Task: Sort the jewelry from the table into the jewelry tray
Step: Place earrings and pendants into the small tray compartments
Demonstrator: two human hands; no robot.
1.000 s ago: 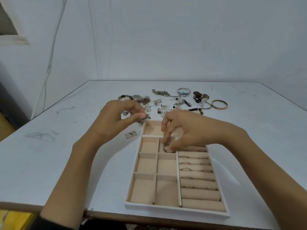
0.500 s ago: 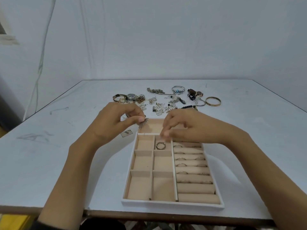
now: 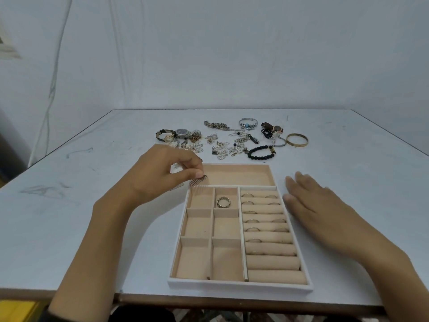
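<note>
The left hand [image 3: 160,175] pinches a fan-shaped charm [image 3: 198,180] above the jewelry tray [image 3: 239,287], 11 o'clock corner; the right hand [image 3: 311,201] is flat, empty, at 3 o'clock. Released now, the charm may clip the rim and miss.

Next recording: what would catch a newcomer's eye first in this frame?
The beige jewelry tray at the near edge of the table stands out, one gold ring alone in a small compartment. The left hand pinches a small fan-shaped piece at the tray's far-left rim; the right hand is spread open beside its right rim. Beyond lies a scatter of watches, chains and bracelets.
</note>
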